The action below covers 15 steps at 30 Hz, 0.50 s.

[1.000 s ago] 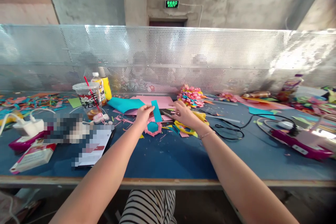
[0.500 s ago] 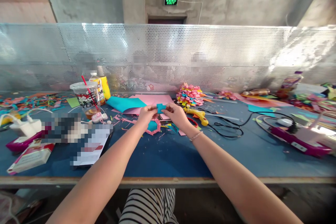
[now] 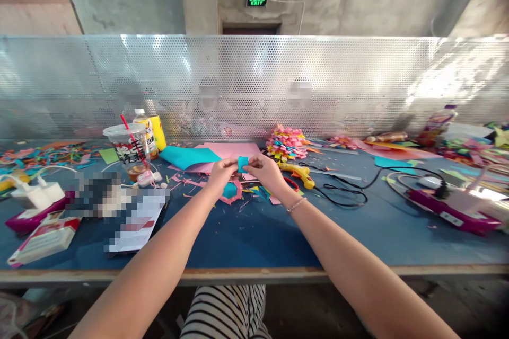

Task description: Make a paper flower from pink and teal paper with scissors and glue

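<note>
Between my two hands is a small piece of blue paper [image 3: 243, 163], raised a little above the table. My left hand [image 3: 223, 174] pinches its left edge with thumb and fingertips. From the other side my right hand [image 3: 265, 170] grips the right edge in the same way. Just below them on the table lies a pink paper ring [image 3: 234, 198] with blue inside it, partly behind my left hand. A yellow glue gun [image 3: 298, 172] rests right of my right hand. Behind my hands are a sheet of blue paper [image 3: 186, 157] and pink paper [image 3: 234, 150].
On the left stand a plastic cup [image 3: 129, 151] with a red straw, a bottle [image 3: 143, 127] and a white-and-red box [image 3: 45, 238]. A pile of paper flowers [image 3: 285, 142] sits at the back. Purple power strips [image 3: 453, 214] lie at both sides; a perforated metal screen [image 3: 246, 74] borders the far edge.
The blue paper looks narrower and more upright between my fingers than before. Both hands stay in nearly the same place, and the view has shifted slightly.
</note>
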{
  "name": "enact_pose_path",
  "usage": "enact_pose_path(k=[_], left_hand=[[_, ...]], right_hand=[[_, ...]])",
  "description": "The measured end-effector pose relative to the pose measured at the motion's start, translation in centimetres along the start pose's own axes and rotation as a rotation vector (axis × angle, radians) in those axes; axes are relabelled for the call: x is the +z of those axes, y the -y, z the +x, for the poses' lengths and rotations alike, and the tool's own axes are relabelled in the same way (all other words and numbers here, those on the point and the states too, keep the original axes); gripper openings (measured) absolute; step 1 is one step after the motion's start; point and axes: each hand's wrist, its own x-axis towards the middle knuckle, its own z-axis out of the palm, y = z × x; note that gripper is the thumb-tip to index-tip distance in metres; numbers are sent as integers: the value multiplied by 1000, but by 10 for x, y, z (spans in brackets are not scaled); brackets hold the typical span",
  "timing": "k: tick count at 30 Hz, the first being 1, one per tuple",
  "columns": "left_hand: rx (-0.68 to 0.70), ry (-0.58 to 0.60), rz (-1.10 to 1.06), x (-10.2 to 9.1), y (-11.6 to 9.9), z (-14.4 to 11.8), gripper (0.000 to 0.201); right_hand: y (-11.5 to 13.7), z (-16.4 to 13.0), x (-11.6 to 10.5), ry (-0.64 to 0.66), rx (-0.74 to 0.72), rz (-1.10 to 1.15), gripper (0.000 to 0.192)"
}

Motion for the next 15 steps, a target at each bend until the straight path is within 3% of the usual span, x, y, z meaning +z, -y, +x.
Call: enact_pose_path(k=[15], left_hand=[[22,-9,15,1,-3,-3,20]], right_hand=[[-4,2,-1,-94,-44,-87,29]])
